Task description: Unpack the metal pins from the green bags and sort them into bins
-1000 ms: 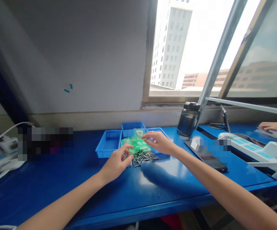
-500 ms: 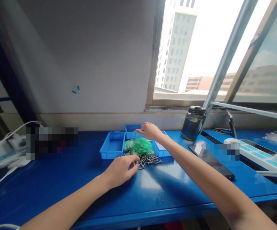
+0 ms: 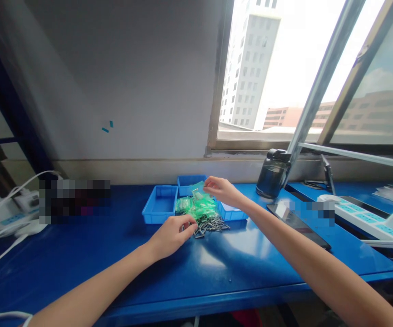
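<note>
My right hand point(image 3: 221, 188) is raised over the far side of the pile, fingertips pinched on a small clear green plastic bag point(image 3: 197, 187). Below it lies a heap of green plastic bags point(image 3: 201, 206), crumpled together between blue bins. In front of the heap is a loose pile of metal screws point(image 3: 212, 223). My left hand point(image 3: 174, 234) rests at the left edge of the screws, thumb and forefinger brought close together. Whatever may be between those fingertips is too small to make out.
Around the heap stand a left blue bin point(image 3: 160, 219), a back blue bin point(image 3: 191, 179) and a right blue bin point(image 3: 232, 213). A dark bottle point(image 3: 273, 175), a black phone point(image 3: 302, 231) and a power strip point(image 3: 366, 218) are at right. White cables point(image 3: 11, 213) lie left.
My right hand, which held nothing visible, now has a green bag in its fingertips. The left thumb and forefinger have closed toward each other beside the screws.
</note>
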### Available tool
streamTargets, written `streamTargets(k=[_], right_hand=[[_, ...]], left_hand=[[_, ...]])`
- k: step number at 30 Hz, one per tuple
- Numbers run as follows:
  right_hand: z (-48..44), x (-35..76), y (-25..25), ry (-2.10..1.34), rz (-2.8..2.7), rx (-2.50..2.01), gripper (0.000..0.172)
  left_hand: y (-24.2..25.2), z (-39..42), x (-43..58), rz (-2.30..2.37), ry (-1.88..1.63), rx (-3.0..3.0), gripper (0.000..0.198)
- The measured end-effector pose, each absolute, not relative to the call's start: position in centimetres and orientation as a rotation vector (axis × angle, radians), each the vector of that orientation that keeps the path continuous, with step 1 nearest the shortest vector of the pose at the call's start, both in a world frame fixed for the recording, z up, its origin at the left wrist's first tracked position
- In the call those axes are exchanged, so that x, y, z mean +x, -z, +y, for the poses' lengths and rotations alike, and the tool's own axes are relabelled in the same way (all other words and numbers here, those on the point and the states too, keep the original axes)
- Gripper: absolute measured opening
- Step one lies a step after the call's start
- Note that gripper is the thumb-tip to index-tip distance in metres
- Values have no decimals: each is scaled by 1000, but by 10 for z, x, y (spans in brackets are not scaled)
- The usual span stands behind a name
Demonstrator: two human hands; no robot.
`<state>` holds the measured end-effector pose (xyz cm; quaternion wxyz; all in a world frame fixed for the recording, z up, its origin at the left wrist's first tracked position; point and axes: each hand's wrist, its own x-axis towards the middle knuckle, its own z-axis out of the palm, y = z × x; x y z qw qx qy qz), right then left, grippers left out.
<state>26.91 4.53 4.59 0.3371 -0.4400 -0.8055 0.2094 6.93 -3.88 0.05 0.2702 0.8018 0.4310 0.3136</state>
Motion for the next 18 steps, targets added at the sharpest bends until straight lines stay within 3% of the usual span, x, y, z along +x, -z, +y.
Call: streamTargets(k=[5, 11, 15, 18], right_hand=[[14, 274, -26, -1012, -1942, -927, 18], [-11, 262, -19, -1063, -1874, -792, 23], [-14, 263, -22, -1093, -1833, -752, 24], [-15, 266, -21, -1141, -1839, -746, 25]], left_hand=[[-2, -38, 70, 1167, -944, 1958, 37], [-3, -37, 69, 1200, -1140, 1886, 31], [-1, -35, 70, 1120, -1126, 1762, 38], [-1, -35, 71, 1062, -1034, 1759, 30]])
